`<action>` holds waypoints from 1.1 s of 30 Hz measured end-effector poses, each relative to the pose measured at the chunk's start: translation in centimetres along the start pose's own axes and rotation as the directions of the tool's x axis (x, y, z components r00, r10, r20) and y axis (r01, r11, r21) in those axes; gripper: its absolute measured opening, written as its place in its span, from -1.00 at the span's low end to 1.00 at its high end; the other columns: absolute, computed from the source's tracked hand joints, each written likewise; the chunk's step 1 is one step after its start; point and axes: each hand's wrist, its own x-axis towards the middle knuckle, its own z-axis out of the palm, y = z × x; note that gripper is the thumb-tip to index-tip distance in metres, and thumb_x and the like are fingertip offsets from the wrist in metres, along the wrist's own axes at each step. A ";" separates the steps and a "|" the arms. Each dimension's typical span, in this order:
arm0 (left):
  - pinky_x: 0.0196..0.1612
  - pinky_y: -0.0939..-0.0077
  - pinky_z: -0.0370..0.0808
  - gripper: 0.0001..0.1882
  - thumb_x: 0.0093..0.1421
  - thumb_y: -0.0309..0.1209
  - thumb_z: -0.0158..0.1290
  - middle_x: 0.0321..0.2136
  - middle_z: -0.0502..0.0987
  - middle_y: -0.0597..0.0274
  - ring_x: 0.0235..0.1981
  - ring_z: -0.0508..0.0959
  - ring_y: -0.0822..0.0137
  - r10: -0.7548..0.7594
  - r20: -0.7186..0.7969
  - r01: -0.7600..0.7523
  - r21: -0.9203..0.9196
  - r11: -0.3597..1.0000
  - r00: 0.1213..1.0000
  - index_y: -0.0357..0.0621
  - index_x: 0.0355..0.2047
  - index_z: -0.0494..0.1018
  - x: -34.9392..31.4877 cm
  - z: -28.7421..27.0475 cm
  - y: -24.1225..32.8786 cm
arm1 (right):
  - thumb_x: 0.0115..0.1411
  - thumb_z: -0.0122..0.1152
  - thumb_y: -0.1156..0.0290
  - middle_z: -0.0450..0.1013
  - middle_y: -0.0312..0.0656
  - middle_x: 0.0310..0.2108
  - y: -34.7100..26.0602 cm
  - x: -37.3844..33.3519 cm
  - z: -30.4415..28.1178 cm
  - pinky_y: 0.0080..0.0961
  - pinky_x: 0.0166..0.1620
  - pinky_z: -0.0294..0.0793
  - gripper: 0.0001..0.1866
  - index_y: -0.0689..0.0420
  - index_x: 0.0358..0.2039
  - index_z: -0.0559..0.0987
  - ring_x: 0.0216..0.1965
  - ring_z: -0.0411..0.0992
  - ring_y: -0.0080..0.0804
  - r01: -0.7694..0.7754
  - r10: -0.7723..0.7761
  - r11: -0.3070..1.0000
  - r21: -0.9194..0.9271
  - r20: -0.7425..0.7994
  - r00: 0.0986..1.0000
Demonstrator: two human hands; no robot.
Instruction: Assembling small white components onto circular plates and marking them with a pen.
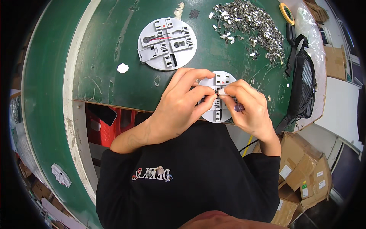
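Note:
At the table's front edge, both my hands work over a round light-grey plastic base point(207, 116) with raised slots and small metal contacts. My left hand point(179, 97) reaches in from the left, thumb and forefinger pinched near the base's middle; whatever lies between them is too small to name. My right hand point(249, 108) is closed around a tool with a dark purple see-through handle point(239, 107), its end poking out below the fingers. A white cover point(222, 92) shows at its fingertips, which meet the left ones. Fingers hide much of the base.
A second round base point(187, 59) with a red wire lies farther left on the green table point(106, 49). Small metal clips point(248, 26) are heaped at the back right, near a yellow tape roll point(286, 14) and black mesh bag point(303, 86). A green conveyor point(45, 114) runs left.

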 end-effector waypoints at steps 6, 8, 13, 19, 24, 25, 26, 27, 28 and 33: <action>-0.15 0.55 0.46 -0.84 -0.02 -0.62 0.26 -0.04 0.52 0.18 -0.13 0.43 0.30 0.005 -0.005 -0.005 0.001 1.000 1.000 -0.21 -0.38 0.59 0.0 0.0 -0.1 | 0.00 0.26 0.74 0.46 -0.21 -0.39 0.2 0.3 -0.2 -0.58 -0.51 0.24 -0.83 0.27 -0.38 0.52 -0.58 0.24 -0.47 0.009 -0.006 0.999 -0.039 0.075 0.997; -0.15 0.55 0.46 -0.83 -0.02 -0.62 0.26 -0.04 0.52 0.18 -0.13 0.43 0.31 0.007 -0.010 -0.007 0.001 1.000 1.000 -0.21 -0.38 0.59 0.0 0.0 -0.2 | 0.01 0.26 0.73 0.45 -0.21 -0.39 0.2 0.3 -0.2 -0.58 -0.51 0.23 -0.84 0.27 -0.39 0.51 -0.59 0.23 -0.47 0.020 -0.017 0.999 -0.026 0.098 0.995; -0.16 0.56 0.46 -0.82 -0.02 -0.63 0.26 -0.04 0.52 0.18 -0.14 0.43 0.31 -0.014 0.008 0.014 -0.019 1.000 1.000 -0.21 -0.36 0.59 -0.1 -0.2 -0.2 | 0.02 0.24 0.74 0.41 -0.23 -0.42 0.1 0.2 0.0 -0.58 -0.51 0.22 -0.85 0.26 -0.39 0.50 -0.59 0.21 -0.48 -0.045 0.044 0.998 0.034 0.042 0.998; -0.18 0.58 0.45 -0.83 -0.03 -0.64 0.26 -0.04 0.52 0.18 -0.16 0.43 0.33 -0.025 0.009 0.026 -0.028 0.999 1.000 -0.21 -0.38 0.60 -0.3 -0.4 -0.4 | 0.03 0.23 0.74 0.39 -0.25 -0.47 0.1 0.7 0.2 -0.57 -0.51 0.20 -0.87 0.27 -0.41 0.52 -0.59 0.20 -0.48 -0.025 0.023 0.999 0.027 0.078 0.997; -0.07 0.49 0.45 -0.68 -0.07 -0.58 0.31 0.00 0.50 0.17 -0.10 0.44 0.28 -0.053 0.072 0.056 -0.043 0.997 0.996 -0.18 -0.25 0.58 -0.7 -0.9 -0.4 | 0.09 0.22 0.67 0.33 -0.27 -0.59 -0.3 1.2 0.0 -0.59 -0.55 0.18 -0.86 0.21 -0.55 0.47 -0.64 0.14 -0.52 -0.074 0.071 0.988 0.136 0.024 0.997; -0.03 0.45 0.43 -0.60 -0.08 -0.54 0.33 0.02 0.49 0.15 -0.07 0.44 0.24 -0.038 0.080 0.041 -0.041 0.998 0.996 -0.19 -0.17 0.55 -0.6 -1.0 -0.2 | 0.08 0.19 0.69 0.32 -0.26 -0.61 -0.4 1.2 -0.1 -0.58 -0.55 0.20 -0.83 0.21 -0.58 0.44 -0.64 0.15 -0.50 -0.010 0.026 0.938 0.347 -0.043 0.999; 0.01 0.41 0.42 -0.52 -0.09 -0.51 0.35 0.04 0.47 0.12 -0.03 0.43 0.21 -0.023 0.088 0.026 -0.038 0.999 0.996 -0.19 -0.10 0.52 -0.4 -1.1 0.0 | 0.08 0.16 0.71 0.31 -0.25 -0.63 -0.5 1.2 -0.3 -0.56 -0.55 0.23 -0.80 0.20 -0.61 0.41 -0.65 0.16 -0.49 0.067 -0.004 0.840 0.538 -0.117 0.993; 0.04 0.37 0.41 -0.44 -0.10 -0.48 0.36 0.07 0.46 0.10 0.00 0.42 0.18 -0.009 0.096 0.012 -0.036 0.999 0.995 -0.20 -0.03 0.49 -0.3 -1.1 0.2 | 0.07 0.13 0.74 0.31 -0.25 -0.65 -0.6 1.2 -0.4 -0.54 -0.55 0.25 -0.77 0.20 -0.65 0.38 -0.66 0.17 -0.47 0.150 -0.017 0.701 0.697 -0.194 0.981; 0.08 0.33 0.39 -0.36 -0.12 -0.44 0.38 0.09 0.44 0.08 0.03 0.42 0.15 0.005 0.104 -0.001 -0.034 0.999 0.995 -0.20 0.04 0.46 -0.3 -1.1 0.3 | 0.06 0.10 0.76 0.30 -0.24 -0.68 -0.7 1.2 -0.5 -0.53 -0.54 0.27 -0.74 0.19 -0.68 0.34 -0.67 0.19 -0.46 0.236 -0.012 0.528 0.816 -0.271 0.962; 0.16 0.18 0.31 -0.09 -0.11 -0.22 0.38 0.16 0.31 -0.10 0.09 0.33 0.02 0.067 0.234 -0.092 0.096 0.991 0.970 -0.41 0.19 0.24 0.0 -0.7 0.1 | 0.07 0.04 0.73 0.27 -0.24 -0.73 -1.2 1.2 1.7 -0.54 -0.56 0.25 -0.71 0.17 -0.72 0.31 -0.68 0.14 -0.47 0.280 0.091 0.276 0.919 -0.315 0.945</action>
